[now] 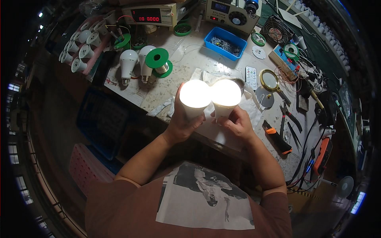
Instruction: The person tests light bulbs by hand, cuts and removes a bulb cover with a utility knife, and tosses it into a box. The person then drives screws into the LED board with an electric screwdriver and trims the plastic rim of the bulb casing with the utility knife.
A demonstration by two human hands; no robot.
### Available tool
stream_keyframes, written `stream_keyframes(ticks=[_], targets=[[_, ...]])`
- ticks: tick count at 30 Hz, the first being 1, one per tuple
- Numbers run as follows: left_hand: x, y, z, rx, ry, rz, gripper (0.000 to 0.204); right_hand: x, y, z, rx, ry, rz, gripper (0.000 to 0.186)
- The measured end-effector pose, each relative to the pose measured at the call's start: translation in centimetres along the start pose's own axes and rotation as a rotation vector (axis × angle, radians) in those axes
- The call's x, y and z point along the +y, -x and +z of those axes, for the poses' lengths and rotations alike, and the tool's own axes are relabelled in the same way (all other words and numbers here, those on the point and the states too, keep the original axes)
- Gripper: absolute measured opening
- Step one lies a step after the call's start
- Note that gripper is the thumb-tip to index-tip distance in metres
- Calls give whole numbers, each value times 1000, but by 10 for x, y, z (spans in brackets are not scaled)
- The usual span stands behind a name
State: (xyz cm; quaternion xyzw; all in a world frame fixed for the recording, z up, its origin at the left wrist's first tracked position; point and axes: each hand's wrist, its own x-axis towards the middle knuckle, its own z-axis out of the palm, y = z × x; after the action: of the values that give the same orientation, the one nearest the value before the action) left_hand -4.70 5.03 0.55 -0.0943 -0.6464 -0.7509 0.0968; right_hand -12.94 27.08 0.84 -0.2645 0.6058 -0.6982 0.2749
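The left hand (183, 121) is holding the left bulb (195, 95) and the right hand (238, 123) is holding the right bulb (226, 94), side by side in front of the chest, above the near edge of the table (186, 43). Both bulbs are glowing white. Their round domes are pointing up and away from the person, and their bodies are narrowing back toward the chest. The left bulb's long axis is running nearly straight away from the body; the right bulb's is tilting a little, its dome leaning rightward. The domes are meeting in the glare, so whether they are touching I cannot tell. The hands are hiding the bottom ends.

The left hand is closing around the outer side of its bulb, the thumb pressing across the lower body. The right hand is gripping its bulb lower down, between thumb and bent fingers.

A white cloth (254, 108) is lying beneath the hands. To the left, two unlit bulbs (128, 64) are pointing their domes away from the person, their metal caps facing nearer. A green spool of wire (160, 66) is standing just beside them. A magnifying glass (270, 79) is lying to the right, its handle slanting toward the near right.
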Motion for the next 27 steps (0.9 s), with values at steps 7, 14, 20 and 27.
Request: stream_keyframes(ticks=[7, 14, 20, 27], targets=[[0, 0, 0, -3, -11, -4, 86, -1, -1, -1, 0, 10, 14, 44], [1, 0, 1, 12, 1, -15, 85, 2, 0, -1, 10, -2, 2, 45], [0, 0, -1, -8, 7, -16, 84, 1, 0, 1, 21, 19, 11, 44], [0, -1, 1, 0, 21, 0, 87, 3, 0, -2, 8, 52, 6, 43]])
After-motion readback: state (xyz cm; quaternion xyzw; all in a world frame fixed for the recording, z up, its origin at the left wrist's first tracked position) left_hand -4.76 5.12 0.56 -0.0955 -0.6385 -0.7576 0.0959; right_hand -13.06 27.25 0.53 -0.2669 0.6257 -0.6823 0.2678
